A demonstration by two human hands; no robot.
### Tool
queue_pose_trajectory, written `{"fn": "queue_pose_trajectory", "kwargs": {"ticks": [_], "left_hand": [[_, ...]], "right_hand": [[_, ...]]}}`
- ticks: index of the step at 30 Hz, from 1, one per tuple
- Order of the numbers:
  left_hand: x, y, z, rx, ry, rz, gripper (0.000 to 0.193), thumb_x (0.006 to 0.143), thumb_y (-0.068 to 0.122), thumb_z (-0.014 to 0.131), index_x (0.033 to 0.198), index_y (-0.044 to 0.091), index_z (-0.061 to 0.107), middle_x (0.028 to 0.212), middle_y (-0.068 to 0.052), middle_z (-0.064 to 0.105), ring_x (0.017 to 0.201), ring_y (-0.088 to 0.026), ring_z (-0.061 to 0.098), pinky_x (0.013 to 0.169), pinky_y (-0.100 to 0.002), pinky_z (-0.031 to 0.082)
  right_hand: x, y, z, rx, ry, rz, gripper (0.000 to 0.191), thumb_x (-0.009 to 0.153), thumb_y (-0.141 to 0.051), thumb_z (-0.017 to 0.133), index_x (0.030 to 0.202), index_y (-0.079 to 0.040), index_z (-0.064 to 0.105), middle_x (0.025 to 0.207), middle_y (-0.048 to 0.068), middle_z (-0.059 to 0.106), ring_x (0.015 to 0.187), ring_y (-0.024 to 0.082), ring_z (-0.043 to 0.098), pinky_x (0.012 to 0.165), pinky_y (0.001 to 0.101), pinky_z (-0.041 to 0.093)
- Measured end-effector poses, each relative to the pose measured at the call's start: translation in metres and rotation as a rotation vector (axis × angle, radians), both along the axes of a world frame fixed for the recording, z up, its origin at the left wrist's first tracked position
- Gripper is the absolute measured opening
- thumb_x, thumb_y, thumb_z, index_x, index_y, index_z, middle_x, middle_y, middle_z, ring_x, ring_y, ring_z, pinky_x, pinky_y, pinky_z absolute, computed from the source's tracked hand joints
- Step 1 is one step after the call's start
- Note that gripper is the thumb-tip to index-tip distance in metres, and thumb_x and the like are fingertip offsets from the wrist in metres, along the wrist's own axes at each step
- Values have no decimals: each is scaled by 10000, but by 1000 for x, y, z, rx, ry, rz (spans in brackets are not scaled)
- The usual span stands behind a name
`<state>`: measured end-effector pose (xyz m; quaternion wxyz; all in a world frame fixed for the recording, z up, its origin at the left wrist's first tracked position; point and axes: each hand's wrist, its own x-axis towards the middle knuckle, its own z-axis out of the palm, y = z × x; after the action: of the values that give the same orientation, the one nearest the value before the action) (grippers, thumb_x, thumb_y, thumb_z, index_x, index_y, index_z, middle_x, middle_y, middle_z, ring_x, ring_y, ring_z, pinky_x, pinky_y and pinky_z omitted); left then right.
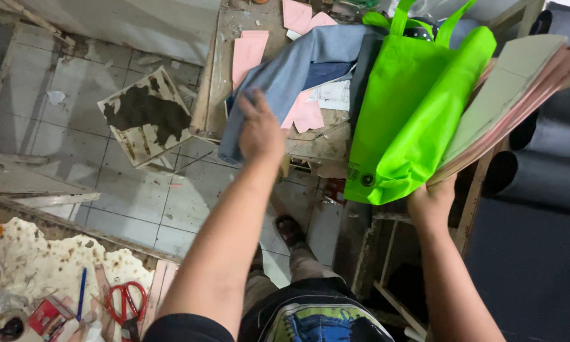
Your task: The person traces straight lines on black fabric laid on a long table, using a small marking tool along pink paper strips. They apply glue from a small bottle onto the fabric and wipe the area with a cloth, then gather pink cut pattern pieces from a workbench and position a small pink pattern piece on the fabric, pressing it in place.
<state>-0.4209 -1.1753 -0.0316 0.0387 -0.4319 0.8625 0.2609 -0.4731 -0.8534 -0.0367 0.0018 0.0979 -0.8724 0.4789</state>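
My left hand reaches forward over the edge of a worn wooden table and rests on a blue-grey cloth draped there; whether the fingers grip it I cannot tell. Pink paper sheets lie under and beside the cloth. My right hand holds up a stack of flat grey and pink boards from below. A bright green fabric bag with handles hangs against the stack, by my right hand.
A stained broken tile lies on the grey tiled floor. Red scissors, a blue pen and small items sit on a spattered surface at lower left. Dark rolls lie at right.
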Motion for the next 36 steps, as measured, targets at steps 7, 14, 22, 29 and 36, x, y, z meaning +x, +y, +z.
{"fn": "queue_pose_trajectory", "kwargs": {"ticks": [7,14,22,29,36], "left_hand": [[1,-43,-8,-74,179,72,332,985,367,669,1258,179,694,1267,-137,726,1131,-347,716,940,-465,566],[22,-61,8,-184,271,-95,440,881,375,719,1174,49,671,1188,-190,674,1041,-392,690,866,-494,547],[44,-38,-8,-157,64,-95,282,909,235,689,1136,80,625,1203,-172,634,1005,-385,686,806,-523,552],[22,51,36,-90,641,-58,213,899,200,716,1064,87,643,1023,-163,686,919,-392,702,796,-508,562],[21,136,24,181,543,-571,322,996,140,547,1314,170,592,1146,-122,689,881,-393,718,747,-515,569]], "right_hand": [[0,-1,-8,159,168,117,458,1008,-121,692,1414,-12,511,1385,214,615,1288,368,607,1080,429,477],[-13,-43,-3,346,231,177,729,871,-85,668,1538,20,393,1451,311,460,1313,503,481,1072,525,437],[-14,-83,7,589,247,217,868,785,-268,791,1495,59,415,1449,283,473,1258,482,515,1066,513,436],[-15,-90,3,561,182,386,803,866,-345,744,1502,34,432,1343,232,592,1174,432,597,1057,488,437],[-37,-70,9,-199,-597,165,566,1028,-346,535,1495,-27,531,1397,149,665,1135,287,624,921,360,466]]}}
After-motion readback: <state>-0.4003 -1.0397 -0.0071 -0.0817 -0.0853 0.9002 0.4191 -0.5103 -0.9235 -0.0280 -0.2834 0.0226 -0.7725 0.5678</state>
